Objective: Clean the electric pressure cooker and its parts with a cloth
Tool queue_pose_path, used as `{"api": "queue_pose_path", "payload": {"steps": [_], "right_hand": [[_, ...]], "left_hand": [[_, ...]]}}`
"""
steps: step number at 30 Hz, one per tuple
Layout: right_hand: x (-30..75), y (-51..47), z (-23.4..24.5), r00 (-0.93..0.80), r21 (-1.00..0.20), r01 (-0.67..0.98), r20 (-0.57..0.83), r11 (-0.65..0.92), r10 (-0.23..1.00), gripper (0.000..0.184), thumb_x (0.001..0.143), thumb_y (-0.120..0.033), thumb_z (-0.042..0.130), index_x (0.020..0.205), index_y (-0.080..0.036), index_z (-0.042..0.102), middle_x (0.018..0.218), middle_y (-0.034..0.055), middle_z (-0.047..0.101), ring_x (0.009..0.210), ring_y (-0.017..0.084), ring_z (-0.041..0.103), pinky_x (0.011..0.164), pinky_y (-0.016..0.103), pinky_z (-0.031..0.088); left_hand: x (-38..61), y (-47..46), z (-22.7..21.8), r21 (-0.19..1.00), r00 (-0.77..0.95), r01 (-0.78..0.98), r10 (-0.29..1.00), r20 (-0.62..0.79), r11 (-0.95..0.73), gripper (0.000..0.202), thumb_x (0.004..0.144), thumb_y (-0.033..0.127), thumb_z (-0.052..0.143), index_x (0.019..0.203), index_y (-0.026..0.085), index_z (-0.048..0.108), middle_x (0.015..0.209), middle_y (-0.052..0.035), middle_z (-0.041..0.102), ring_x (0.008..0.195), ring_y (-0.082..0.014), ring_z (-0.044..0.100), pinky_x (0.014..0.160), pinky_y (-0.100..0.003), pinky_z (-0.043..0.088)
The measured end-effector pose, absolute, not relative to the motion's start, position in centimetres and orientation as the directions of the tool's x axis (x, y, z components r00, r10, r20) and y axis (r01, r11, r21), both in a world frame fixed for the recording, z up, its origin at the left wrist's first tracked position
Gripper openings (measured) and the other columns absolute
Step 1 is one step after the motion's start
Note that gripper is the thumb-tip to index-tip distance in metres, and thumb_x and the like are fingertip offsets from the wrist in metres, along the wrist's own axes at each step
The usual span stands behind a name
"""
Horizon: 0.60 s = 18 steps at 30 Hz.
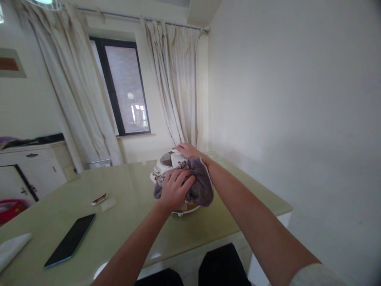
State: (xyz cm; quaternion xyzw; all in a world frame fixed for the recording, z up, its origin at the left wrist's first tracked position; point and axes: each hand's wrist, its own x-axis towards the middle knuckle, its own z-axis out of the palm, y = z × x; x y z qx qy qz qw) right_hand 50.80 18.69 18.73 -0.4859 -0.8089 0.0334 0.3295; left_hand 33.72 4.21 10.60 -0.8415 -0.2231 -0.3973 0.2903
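A white rounded appliance (162, 167), perhaps a rice cooker, stands on the table in front of me. Its top carries a dark panel, and a brownish band shows low on its near side. My left hand (175, 186) presses a purple-grey plush cloth (202, 184) against that near side, fingers bent into the fabric. At the far right of the top, my right hand (189, 150) has its fingers curled over the edge. The cloth's right end hangs beside my right wrist. Cloth and hands hide much of the appliance's front.
The glossy pale green table (127, 222) has its right edge near a white wall (291, 99). On the left lie a dark tablet-like device (70, 240), a small red-and-white item (99, 199), a pale flat piece (108, 204) and a white object (13, 248).
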Motion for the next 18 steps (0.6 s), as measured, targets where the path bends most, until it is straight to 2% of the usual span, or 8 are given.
{"api": "queue_pose_path", "payload": {"steps": [2,3,5,7,12,15,18], "right_hand": [[50.8,18.3,19.0,-0.326,-0.382,0.752,0.493,0.537,0.806,0.041,0.110,-0.046,0.045,0.120,-0.023,0.077,0.121,0.0082,0.077,0.112,0.022,0.068,0.094,0.029,0.047],[50.7,18.1,19.2,-0.327,-0.385,0.751,0.488,0.536,0.809,0.041,0.110,-0.045,0.045,0.120,-0.021,0.077,0.122,0.0085,0.076,0.113,0.022,0.068,0.095,0.029,0.047],[50.7,18.0,19.4,-0.319,-0.392,0.758,0.475,0.522,0.820,0.042,0.110,-0.045,0.045,0.121,-0.020,0.077,0.123,0.0089,0.076,0.114,0.021,0.067,0.095,0.028,0.046],[50.6,18.0,19.5,-0.314,-0.400,0.759,0.467,0.514,0.827,0.042,0.110,-0.045,0.046,0.121,-0.020,0.076,0.124,0.0087,0.076,0.115,0.021,0.067,0.096,0.028,0.045],[50.7,18.0,19.4,-0.316,-0.406,0.750,0.472,0.522,0.823,0.042,0.109,-0.047,0.047,0.121,-0.021,0.077,0.125,0.0086,0.075,0.117,0.022,0.065,0.099,0.029,0.045],[50.9,17.9,19.4,-0.327,-0.418,0.732,0.476,0.538,0.816,0.041,0.108,-0.049,0.048,0.122,-0.021,0.076,0.126,0.0091,0.075,0.117,0.024,0.065,0.099,0.031,0.045],[51.1,17.8,19.5,-0.337,-0.423,0.724,0.473,0.545,0.814,0.042,0.109,-0.049,0.047,0.123,-0.021,0.075,0.128,0.0093,0.075,0.117,0.024,0.065,0.100,0.032,0.046]], "left_hand": [[32.8,5.3,8.7,-0.401,0.586,0.534,-0.016,0.810,-0.744,0.030,0.094,0.019,0.060,0.118,0.031,0.074,0.128,-0.0071,0.076,0.129,-0.0295,0.063,0.112,-0.052,0.043],[32.1,5.8,7.9,-0.408,0.554,0.530,-0.060,0.830,-0.744,0.030,0.095,0.016,0.058,0.116,0.031,0.074,0.127,-0.0061,0.076,0.131,-0.0283,0.063,0.113,-0.052,0.043],[30.9,6.8,6.7,-0.364,0.458,0.555,-0.092,0.884,-0.748,0.032,0.095,0.013,0.057,0.116,0.031,0.073,0.129,-0.0074,0.076,0.133,-0.0278,0.062,0.112,-0.051,0.045],[29.8,7.4,6.3,-0.299,0.388,0.569,-0.070,0.919,-0.766,0.034,0.093,0.014,0.059,0.121,0.029,0.071,0.134,-0.0112,0.073,0.135,-0.0295,0.061,0.112,-0.053,0.045],[28.2,7.8,8.2,-0.178,0.463,0.508,0.093,0.882,-0.842,0.048,0.086,0.028,0.066,0.134,0.025,0.063,0.143,-0.0155,0.066,0.136,-0.0344,0.060,0.114,-0.053,0.045],[27.7,7.7,10.4,0.024,0.409,0.532,0.282,0.868,-0.846,0.054,0.080,0.028,0.065,0.134,0.022,0.061,0.136,-0.0138,0.069,0.128,-0.0328,0.064,0.110,-0.048,0.050],[27.7,8.3,13.3,0.229,0.311,0.600,0.487,0.816,-0.767,0.052,0.077,0.024,0.061,0.128,0.020,0.064,0.122,-0.0108,0.073,0.113,-0.0293,0.069,0.099,-0.042,0.056]]}}
